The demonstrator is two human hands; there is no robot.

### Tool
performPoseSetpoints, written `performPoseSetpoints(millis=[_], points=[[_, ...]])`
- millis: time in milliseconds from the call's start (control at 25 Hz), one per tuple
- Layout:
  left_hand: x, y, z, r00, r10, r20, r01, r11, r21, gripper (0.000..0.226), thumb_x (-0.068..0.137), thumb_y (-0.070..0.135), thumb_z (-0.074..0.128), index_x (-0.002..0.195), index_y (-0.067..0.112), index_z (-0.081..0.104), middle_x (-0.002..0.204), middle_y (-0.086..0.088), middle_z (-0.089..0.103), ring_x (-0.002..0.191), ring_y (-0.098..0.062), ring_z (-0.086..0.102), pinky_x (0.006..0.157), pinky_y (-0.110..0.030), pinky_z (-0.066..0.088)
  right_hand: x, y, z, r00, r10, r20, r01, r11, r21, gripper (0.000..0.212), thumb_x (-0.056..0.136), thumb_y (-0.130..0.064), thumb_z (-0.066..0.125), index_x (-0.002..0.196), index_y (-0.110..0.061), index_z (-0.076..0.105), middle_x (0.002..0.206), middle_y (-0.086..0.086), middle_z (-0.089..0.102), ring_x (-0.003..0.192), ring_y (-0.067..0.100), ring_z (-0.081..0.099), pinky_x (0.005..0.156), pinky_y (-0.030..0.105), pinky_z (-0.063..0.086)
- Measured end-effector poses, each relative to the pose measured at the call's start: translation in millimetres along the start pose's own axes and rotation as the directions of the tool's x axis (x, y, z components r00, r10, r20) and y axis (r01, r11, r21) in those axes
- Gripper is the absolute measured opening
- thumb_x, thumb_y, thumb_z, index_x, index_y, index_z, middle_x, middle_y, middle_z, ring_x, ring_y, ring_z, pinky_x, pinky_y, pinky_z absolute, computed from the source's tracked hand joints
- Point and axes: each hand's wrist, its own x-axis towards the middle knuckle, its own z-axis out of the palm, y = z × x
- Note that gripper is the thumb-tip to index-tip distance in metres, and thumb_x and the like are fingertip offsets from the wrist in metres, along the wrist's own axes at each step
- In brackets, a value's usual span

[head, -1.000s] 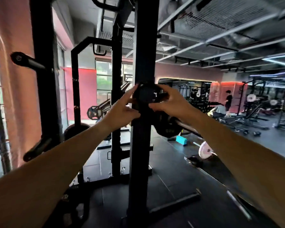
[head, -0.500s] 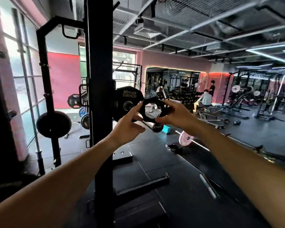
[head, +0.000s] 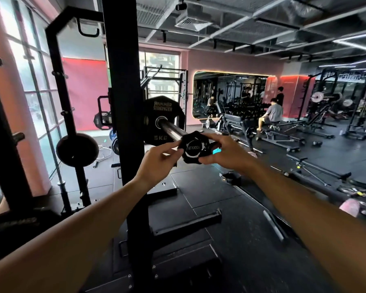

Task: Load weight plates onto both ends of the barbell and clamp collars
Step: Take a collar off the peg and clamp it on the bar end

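- Head view, centre of the frame: both hands hold a black collar (head: pixel 193 148) right at the tip of the barbell sleeve (head: pixel 171 129). It appears lined up with the sleeve end, though whether it is already threaded on or just meeting the tip cannot be told.
- Left hand (head: pixel 156 163), just left of centre: its grip is a pinch, thumb and fingertips closed on the collar's left edge, probably to steady it so the bore stays square to the sleeve.
- Right hand (head: pixel 224 153), just right of centre: its grip is curled round the collar's right side and lower edge, near where a clamp lever would sit; the lever itself is hidden behind the fingers.
- Barbell sleeve: a chrome tube running from the collar up and left to a black Hammer Strength weight plate (head: pixel 164 121) marked 5 KG, already seated at the inner end. A bare stretch of sleeve lies between plate and collar, so the collar would have to slide inward before clamping does any good.
- Rack upright (head: pixel 123 102), left of centre: a black post standing in front of the plate's left part; the bar seems to rest on it, which leaves both hands free for the collar.
- Judgement: this end is plated and at the collar step; the bar's other end is out of view.
- Right of the frame: people at benches and a wall mirror, well apart from the work.
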Motion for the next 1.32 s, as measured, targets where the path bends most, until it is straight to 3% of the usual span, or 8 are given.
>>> performPoseSetpoints(millis=[160,320,480,560,800,1040,1200,1320], points=[[5.6,-6.7,7.9,0.998,0.048,-0.033,-0.044,0.993,0.108,0.026,0.085,0.040,0.076,0.111,0.034,0.073,0.081,0.017,0.076,0.070,-0.002,0.073,0.070,-0.027,0.057,6.6,10.0,3.0,0.999,0.029,-0.042,-0.030,0.999,-0.027,0.076,0.076,-0.003,0.083,0.143,-0.026,0.056,0.131,0.000,0.063,0.118,0.018,0.059,0.104,0.036,0.048],[18.4,-10.5,9.5,0.999,0.033,-0.022,-0.032,0.999,0.018,0.029,0.087,0.032,0.076,0.112,0.041,0.063,0.080,0.006,0.076,0.068,-0.009,0.074,0.061,-0.023,0.057,22.3,15.0,-1.9,0.981,0.175,0.085,-0.186,0.971,0.149,0.069,0.084,0.003,0.058,0.143,-0.034,0.056,0.126,0.008,0.066,0.113,0.027,0.066,0.096,0.046,0.057],[41.7,-13.7,1.2,0.998,0.028,0.047,-0.026,0.998,-0.055,0.047,0.089,0.019,0.076,0.125,0.045,0.060,0.072,-0.010,0.071,0.064,-0.012,0.073,0.057,-0.017,0.053,45.3,18.4,-0.8,0.959,0.244,0.146,-0.273,0.934,0.232,0.047,0.101,-0.022,0.036,0.144,-0.032,0.055,0.125,0.012,0.068,0.112,0.030,0.067,0.099,0.048,0.053],[53.8,-18.6,-3.6,0.996,0.002,0.095,0.006,0.997,-0.080,0.049,0.089,0.016,0.075,0.126,0.046,0.061,0.076,-0.017,0.071,0.063,-0.015,0.073,0.057,-0.021,0.055,57.2,21.9,3.2,0.956,0.263,0.129,-0.287,0.928,0.236,0.046,0.106,-0.038,0.028,0.143,-0.030,0.055,0.128,0.010,0.067,0.109,0.029,0.068,0.099,0.047,0.052],[98.7,-55.2,-17.1,0.984,-0.037,0.172,0.054,0.994,-0.093,0.049,0.090,0.017,0.074,0.125,0.048,0.061,0.081,-0.005,0.078,0.069,-0.021,0.075,0.065,-0.027,0.061,111.8,33.6,16.6,0.967,0.221,0.128,-0.238,0.961,0.142,0.046,0.102,-0.058,0.037,0.129,-0.032,0.062,0.116,0.000,0.069,0.099,0.021,0.070,0.098,0.048,0.053],[161.0,-110.4,-30.0,0.987,0.025,0.158,-0.016,0.998,-0.054,0.055,0.090,0.012,0.073,0.138,0.034,0.057,0.077,-0.008,0.077,0.067,-0.022,0.075,0.060,-0.019,0.055,190.0,45.9,32.9,0.962,0.241,0.130,-0.252,0.965,0.070,0.044,0.092,-0.069,0.044,0.100,-0.035,0.071,0.095,-0.009,0.075,0.079,0.012,0.073,0.072,0.032,0.053],[200.2,-142.8,-39.1,0.986,0.055,0.154,-0.049,0.998,-0.039,0.053,0.089,0.013,0.074,0.133,0.038,0.059,0.077,-0.008,0.076,0.071,-0.023,0.076,0.060,-0.014,0.052,240.8,57.2,46.4,0.957,0.253,0.142,-0.263,0.963,0.053,0.053,0.088,-0.074,0.049,0.105,-0.031,0.075,0.093,-0.007,0.078,0.069,0.009,0.074,0.076,0.034,0.056],[224.0,-160.9,-45.5,0.984,0.107,0.145,-0.111,0.994,0.020,0.054,0.085,0.016,0.078,0.125,0.048,0.060,0.076,-0.005,0.074,0.075,-0.029,0.075,0.069,-0.031,0.060,271.7,62.8,54.4,0.959,0.231,0.165,-0.239,0.970,0.033,0.053,0.089,-0.072,0.049,0.110,-0.030,0.074,0.099,-0.003,0.077,0.077,0.013,0.075,0.088,0.041,0.058]])
